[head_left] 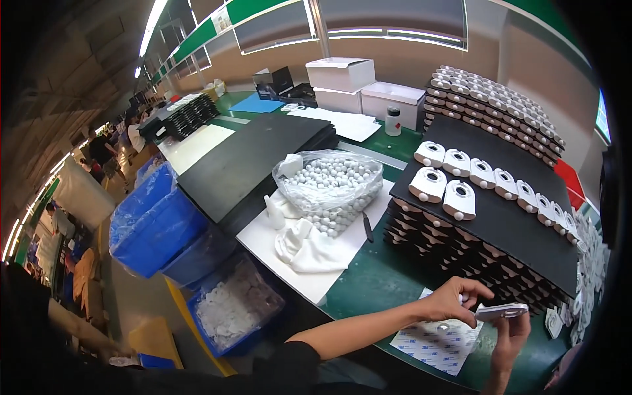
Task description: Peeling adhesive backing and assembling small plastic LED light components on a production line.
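"What's along the table's (375,273) far edge?"
"Boxes (339,78), a bottle (393,123) before them, and right of it a tray stack (520,227) with casings (459,199) on top"
"And the near edge?"
"A sheet (434,359) before the stack; farther left, a board (316,283) bearing a bag (363,195) of balls (329,174); bins (141,227) just past that edge, leftmost"

The pinched white piece (462,298) is partly hidden.

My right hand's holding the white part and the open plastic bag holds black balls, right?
Not quite: the head view shows white balls, not black, in the open plastic bag; your right hand does hold the white part.
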A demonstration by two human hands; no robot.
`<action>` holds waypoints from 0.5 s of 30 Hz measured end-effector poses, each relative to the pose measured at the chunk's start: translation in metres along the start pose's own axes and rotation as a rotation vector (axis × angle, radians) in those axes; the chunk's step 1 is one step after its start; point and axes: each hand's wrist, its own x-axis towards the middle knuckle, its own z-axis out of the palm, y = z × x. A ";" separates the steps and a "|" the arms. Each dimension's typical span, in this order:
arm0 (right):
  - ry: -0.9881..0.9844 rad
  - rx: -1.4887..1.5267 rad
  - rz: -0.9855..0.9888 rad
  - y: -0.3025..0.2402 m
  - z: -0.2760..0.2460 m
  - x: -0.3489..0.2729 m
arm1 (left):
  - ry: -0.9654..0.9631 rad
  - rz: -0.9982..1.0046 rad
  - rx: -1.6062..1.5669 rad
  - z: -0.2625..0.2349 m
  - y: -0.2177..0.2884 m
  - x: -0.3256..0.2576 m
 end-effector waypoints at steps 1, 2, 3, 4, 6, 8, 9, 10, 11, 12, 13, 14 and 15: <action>0.036 -0.013 -0.053 -0.003 0.002 0.006 | 0.026 -0.002 -0.014 -0.003 -0.001 -0.002; 0.088 -0.045 -0.113 -0.008 -0.001 0.012 | 0.029 0.004 -0.037 -0.004 -0.004 0.001; 0.103 -0.162 -0.212 -0.018 -0.007 0.022 | -0.007 -0.020 -0.033 -0.005 -0.007 0.005; 0.171 -0.078 -0.236 -0.032 0.001 0.034 | 0.006 -0.026 -0.012 -0.006 -0.010 0.009; 0.177 -0.198 -0.284 -0.049 -0.004 0.056 | 0.024 -0.139 0.025 -0.004 0.000 0.008; 0.182 -0.228 -0.248 -0.068 0.009 0.085 | 0.086 -0.263 -0.017 -0.008 -0.003 0.008; 0.123 -0.271 -0.227 -0.075 0.008 0.096 | 0.059 -0.296 -0.123 -0.012 -0.008 0.009; 0.025 -0.275 -0.165 -0.066 0.011 0.112 | 0.107 -0.344 -0.158 -0.023 -0.015 0.005; -0.053 -0.265 -0.080 -0.070 0.011 0.122 | 0.118 -0.349 -0.240 -0.023 -0.017 0.006; -0.094 -0.284 -0.054 -0.067 0.013 0.131 | 0.145 -0.356 -0.316 -0.024 -0.017 0.005; -0.154 -0.289 0.026 -0.072 0.014 0.138 | 0.161 -0.378 -0.379 -0.025 -0.018 0.006; -0.207 -0.262 0.065 -0.070 0.016 0.145 | 0.136 -0.388 -0.373 -0.025 -0.018 0.006; -0.247 -0.243 0.118 -0.072 0.015 0.148 | 0.128 -0.400 -0.425 -0.021 -0.017 0.007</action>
